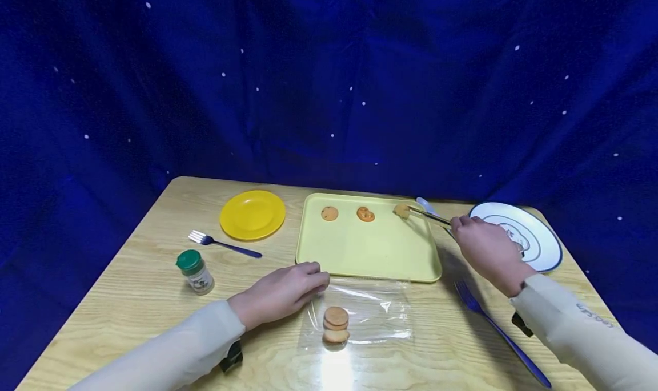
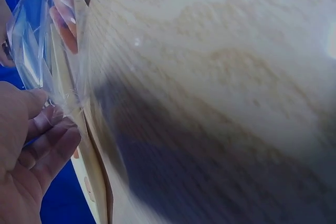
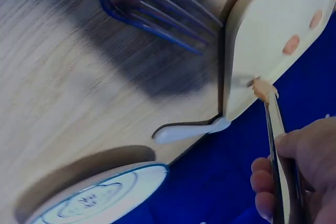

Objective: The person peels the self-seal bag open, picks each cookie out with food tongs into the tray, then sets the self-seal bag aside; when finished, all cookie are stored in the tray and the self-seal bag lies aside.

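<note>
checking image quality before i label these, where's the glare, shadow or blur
Head: bright glare on the table by the near edge of the plastic bag; left wrist: table grain soft, dark shadow across it; right wrist: broad shadow around the fork.

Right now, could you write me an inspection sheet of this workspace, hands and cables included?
Surface: wood-grained table, with glare near the bag.
Job's things: pale yellow tray bearing a round cookie and pretzel-shaped cookie; clear plastic bag with stacked cookies; tongs pinching a tan piece at the tray's far right corner.
Clutter: yellow plate, white plate, left fork, right fork, white utensil, green-lidded shaker.
Left grip: pinches the bag's edge.
Right grip: holds the tongs.
Cables: nothing seen.
Surroundings: blue curtain with white specks.
</note>
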Action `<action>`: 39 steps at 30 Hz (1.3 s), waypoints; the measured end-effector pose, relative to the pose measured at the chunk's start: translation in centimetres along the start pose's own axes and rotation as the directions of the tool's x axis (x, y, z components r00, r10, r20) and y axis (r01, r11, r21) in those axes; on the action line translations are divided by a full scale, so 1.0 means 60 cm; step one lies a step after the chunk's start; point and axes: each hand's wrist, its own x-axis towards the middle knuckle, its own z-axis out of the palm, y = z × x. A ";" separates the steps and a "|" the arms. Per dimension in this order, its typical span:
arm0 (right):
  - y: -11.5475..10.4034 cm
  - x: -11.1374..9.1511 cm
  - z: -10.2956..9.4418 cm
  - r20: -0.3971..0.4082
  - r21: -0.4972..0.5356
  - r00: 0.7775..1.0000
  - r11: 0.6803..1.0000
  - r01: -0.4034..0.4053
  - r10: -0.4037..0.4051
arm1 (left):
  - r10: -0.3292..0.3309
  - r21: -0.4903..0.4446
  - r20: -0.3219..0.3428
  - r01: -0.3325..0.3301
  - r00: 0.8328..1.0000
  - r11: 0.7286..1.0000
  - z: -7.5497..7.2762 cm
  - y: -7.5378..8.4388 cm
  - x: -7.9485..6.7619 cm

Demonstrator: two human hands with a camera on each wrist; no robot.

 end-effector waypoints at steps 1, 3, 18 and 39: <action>-0.005 0.000 0.000 -0.024 -0.032 0.999 0.999 0.021 -0.022 | 0.001 -0.001 -0.001 -0.001 1.000 1.000 0.000 0.000 0.000; -0.014 -0.003 -0.001 -0.073 -0.071 0.996 0.996 0.054 -0.060 | 0.002 0.001 -0.002 -0.002 1.000 1.000 0.000 0.001 0.001; -0.036 -0.015 -0.002 -0.024 -0.096 0.993 0.989 0.111 -0.114 | -0.008 0.018 0.005 0.008 1.000 1.000 0.002 0.000 -0.001; 0.106 -0.111 -0.062 0.260 0.889 0.909 0.447 -0.094 -0.325 | -0.008 0.033 0.001 0.007 1.000 0.999 0.001 -0.003 -0.002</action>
